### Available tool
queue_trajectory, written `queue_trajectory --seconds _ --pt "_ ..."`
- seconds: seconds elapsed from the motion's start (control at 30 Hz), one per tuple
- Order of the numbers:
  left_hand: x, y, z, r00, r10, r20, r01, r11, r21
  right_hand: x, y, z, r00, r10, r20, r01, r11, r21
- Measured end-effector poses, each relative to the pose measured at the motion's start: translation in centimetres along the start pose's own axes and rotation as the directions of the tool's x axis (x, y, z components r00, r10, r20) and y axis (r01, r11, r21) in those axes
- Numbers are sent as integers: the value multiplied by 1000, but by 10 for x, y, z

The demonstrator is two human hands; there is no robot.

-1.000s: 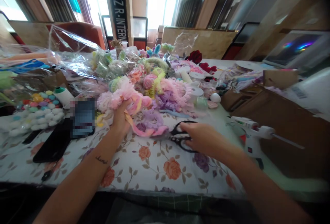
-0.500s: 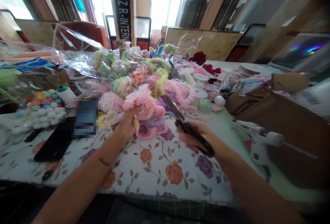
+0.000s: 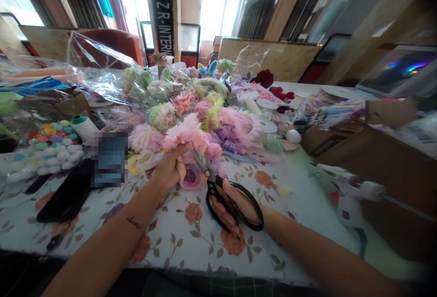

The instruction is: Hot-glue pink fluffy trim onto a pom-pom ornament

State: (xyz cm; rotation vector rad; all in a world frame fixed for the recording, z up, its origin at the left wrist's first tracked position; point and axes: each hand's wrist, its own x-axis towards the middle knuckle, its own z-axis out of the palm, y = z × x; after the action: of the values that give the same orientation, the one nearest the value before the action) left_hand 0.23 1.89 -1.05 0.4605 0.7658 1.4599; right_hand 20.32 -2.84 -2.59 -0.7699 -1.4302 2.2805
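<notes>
My left hand [image 3: 172,166] is closed around a fluffy pink bundle [image 3: 182,132] of yarn and ribbon, with a pink loop and a pale yellow strip hanging below it. Black-handled scissors [image 3: 210,176] are in my right hand [image 3: 232,206], its fingers through the handles. The handles are spread apart, and the blade tips reach the bundle just right of my left fingers. Whether the blades touch the ribbon I cannot tell.
Behind the bundle lies a heap of colourful yarn and trim [image 3: 221,92]. Pompoms [image 3: 58,156], a black phone [image 3: 64,197] and another screen are at the left. A glue gun [image 3: 344,187] and a cardboard box [image 3: 392,169] are at the right.
My right hand has moved left with the scissors, bringing the blades to the bundle. The scissor handles have spread apart. My left hand has barely moved.
</notes>
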Motion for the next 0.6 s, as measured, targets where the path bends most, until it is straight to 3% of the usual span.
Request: queue_trajectory --seconds 0.6 --pt "-6 0 5 1000 31 1 -31 1000 3 -5 6 -2 994 -106 -21 105 993 -48"
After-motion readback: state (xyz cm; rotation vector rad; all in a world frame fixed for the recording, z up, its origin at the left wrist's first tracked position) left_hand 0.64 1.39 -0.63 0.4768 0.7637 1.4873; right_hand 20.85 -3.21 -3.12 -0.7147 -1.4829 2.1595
